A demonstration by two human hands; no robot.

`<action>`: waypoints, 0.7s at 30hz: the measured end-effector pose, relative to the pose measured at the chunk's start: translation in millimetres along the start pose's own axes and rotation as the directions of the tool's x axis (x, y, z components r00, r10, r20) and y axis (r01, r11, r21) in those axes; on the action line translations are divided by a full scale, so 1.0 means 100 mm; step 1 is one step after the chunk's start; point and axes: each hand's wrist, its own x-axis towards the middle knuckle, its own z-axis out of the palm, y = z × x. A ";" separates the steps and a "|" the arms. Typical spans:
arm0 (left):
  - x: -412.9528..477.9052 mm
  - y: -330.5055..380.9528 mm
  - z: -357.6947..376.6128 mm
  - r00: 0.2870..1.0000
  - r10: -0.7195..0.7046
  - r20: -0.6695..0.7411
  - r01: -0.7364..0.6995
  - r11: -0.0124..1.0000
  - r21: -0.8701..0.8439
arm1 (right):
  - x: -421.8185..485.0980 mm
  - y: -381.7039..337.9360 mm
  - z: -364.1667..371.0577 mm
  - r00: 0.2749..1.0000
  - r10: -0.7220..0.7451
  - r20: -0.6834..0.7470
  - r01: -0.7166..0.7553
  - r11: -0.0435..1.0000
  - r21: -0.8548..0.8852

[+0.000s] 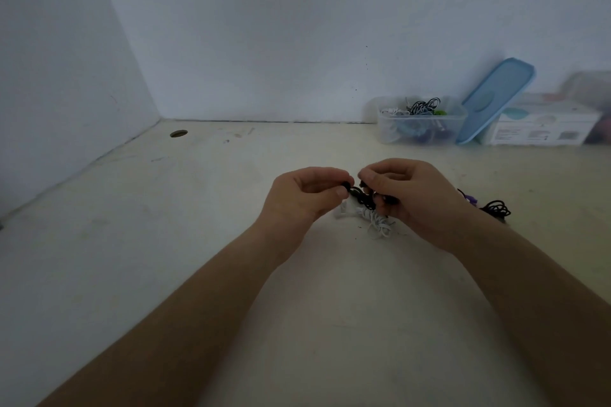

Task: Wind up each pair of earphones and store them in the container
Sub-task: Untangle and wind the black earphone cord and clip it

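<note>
Head view: both hands work close together, well short of the container, towards me and to its left. I see the left hand pinching one end of the black earphones; the right hand grips the rest of the cord, fingers curled. The white earphones lie on the table just under the hands. The container is open, w/ wound pairs inside and the blue lid leaning at its right.

Risks (my est.):
- Tension drops: loops slip off the fingers.
- Hanging cord snags the white earphones & drags them.
- Over-tight winding: wire kinks.
</note>
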 end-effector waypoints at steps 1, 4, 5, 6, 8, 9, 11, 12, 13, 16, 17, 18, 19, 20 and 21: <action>0.00 0.00 0.00 1.000 -0.004 0.001 0.004 1.000 0.006 | 0.00 0.00 0.00 1.000 0.002 0.002 -0.001 1.000 -0.002; 0.00 0.00 0.00 1.000 -0.024 0.001 0.024 1.000 -0.015 | -0.02 0.00 0.01 1.000 -0.009 0.023 0.010 1.000 -0.013; 0.00 0.00 0.00 1.000 -0.032 0.000 0.032 0.999 -0.031 | -0.03 0.00 0.02 0.999 -0.016 0.028 0.016 1.000 -0.008; 0.01 0.00 0.00 0.999 -0.038 0.000 0.038 0.998 -0.045 | -0.03 0.00 0.03 0.999 -0.021 0.033 0.021 1.000 -0.002; 0.01 0.01 0.00 0.999 -0.049 0.003 0.049 0.996 -0.072 | -0.04 0.00 0.04 0.999 -0.018 0.040 0.018 1.000 0.012; 0.01 0.01 0.00 0.998 -0.055 0.008 0.055 0.995 -0.087 | -0.04 0.00 0.05 0.999 -0.014 0.043 0.013 1.000 0.023; 0.01 0.01 0.00 0.998 -0.065 0.019 0.067 0.991 -0.112 | -0.03 0.00 0.05 0.999 -0.001 0.054 -0.002 0.998 0.059; 0.02 0.01 0.00 0.997 -0.070 0.022 0.072 0.990 -0.124 | -0.03 0.00 0.05 0.998 0.009 0.063 -0.014 0.997 0.077; 0.02 0.00 0.00 0.997 -0.075 0.026 0.078 0.988 -0.135 | -0.03 0.00 0.04 0.997 0.022 0.070 -0.029 0.995 0.097; 0.03 -0.01 -0.01 0.997 -0.074 0.030 0.078 0.986 -0.146 | -0.02 0.00 0.03 0.996 0.048 0.075 -0.058 0.988 0.142; 0.03 -0.01 -0.02 0.997 -0.069 0.030 0.073 0.987 -0.142 | -0.01 0.01 0.04 0.996 0.046 0.070 -0.056 0.988 0.146; 0.03 -0.02 -0.02 0.998 -0.064 0.030 0.067 0.988 -0.137 | -0.02 0.01 0.04 0.997 0.042 0.064 -0.051 0.988 0.145; 0.03 -0.02 -0.02 0.998 -0.060 0.030 0.063 0.989 -0.132 | -0.02 0.01 0.04 0.998 0.037 0.057 -0.045 0.989 0.143; 0.03 -0.02 -0.02 0.998 -0.057 0.028 0.060 0.990 -0.127 | -0.02 0.01 0.04 0.998 0.033 0.051 -0.040 0.989 0.143; 0.03 -0.02 -0.02 0.998 -0.056 0.025 0.058 0.991 -0.123 | -0.02 0.00 0.04 0.998 0.033 0.049 -0.039 0.989 0.145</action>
